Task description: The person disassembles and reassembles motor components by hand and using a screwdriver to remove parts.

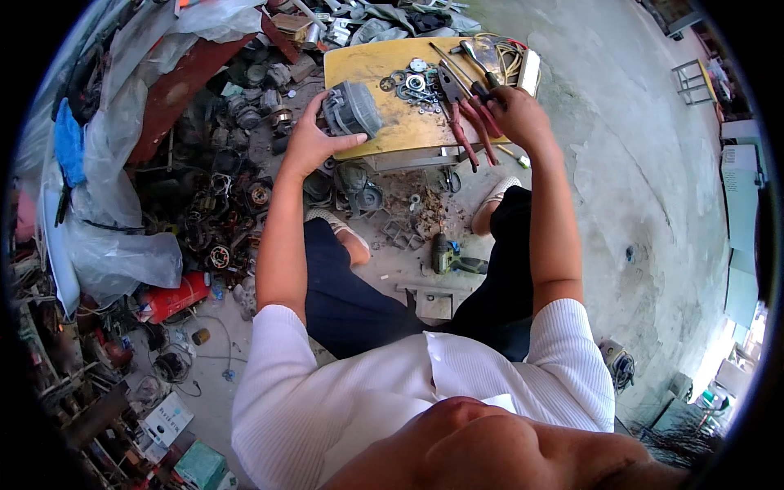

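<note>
A grey ribbed metal motor housing (351,109) rests near the left edge of a small yellow-topped table (392,65). My left hand (314,139) grips it from the left side, thumb along its near edge. Over the table's right side, my right hand (520,120) has its fingers closed round the dark handle of a screwdriver (492,79). Just left of that hand lie red-handled pliers (459,122) and more long tools. Washers, rings and small bolts (416,83) are gathered in the middle of the tabletop.
Heaps of motor parts (220,196) cover the floor on the left, beside clear plastic sheeting (122,253). Under the table are dirt and metal scraps. A green cordless drill (449,255) lies between my feet. A coil of cable (510,59) sits at the table's far right corner.
</note>
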The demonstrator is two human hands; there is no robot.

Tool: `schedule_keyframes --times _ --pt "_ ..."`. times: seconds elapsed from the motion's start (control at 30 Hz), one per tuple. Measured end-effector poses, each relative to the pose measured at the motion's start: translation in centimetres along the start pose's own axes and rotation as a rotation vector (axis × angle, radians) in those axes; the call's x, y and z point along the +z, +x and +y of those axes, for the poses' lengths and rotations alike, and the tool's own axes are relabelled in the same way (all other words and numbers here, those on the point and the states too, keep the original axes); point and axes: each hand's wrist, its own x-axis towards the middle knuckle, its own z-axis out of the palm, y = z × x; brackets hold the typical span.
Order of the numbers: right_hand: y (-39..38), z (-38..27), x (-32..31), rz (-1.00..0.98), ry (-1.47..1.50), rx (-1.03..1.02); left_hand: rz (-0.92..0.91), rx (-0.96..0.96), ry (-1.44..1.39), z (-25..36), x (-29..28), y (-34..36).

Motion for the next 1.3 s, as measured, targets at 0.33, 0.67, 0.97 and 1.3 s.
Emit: schedule_keyframes --times 0.33,0.67,0.97,1.3 --pt "0.8 0.5 0.1 -0.024 0.052 0.011 -0.141 0.026 -0.701 1.0 -0.7 -1.0" --pt "0.7 -3.0 0.2 0.127 0.674 -0.170 -0.186 -0.060 -0.806 1.9 1.1 -1.2" --pt "-2.1 -9.3 0.5 -0.494 1.180 -0.292 -0.304 -0.095 -0.633 4.9 2.7 -1.7" --pt "-2.1 -9.0 1.4 -0.363 1.223 -0.335 -0.277 -0.014 -0.570 4.8 3.5 -1.4"
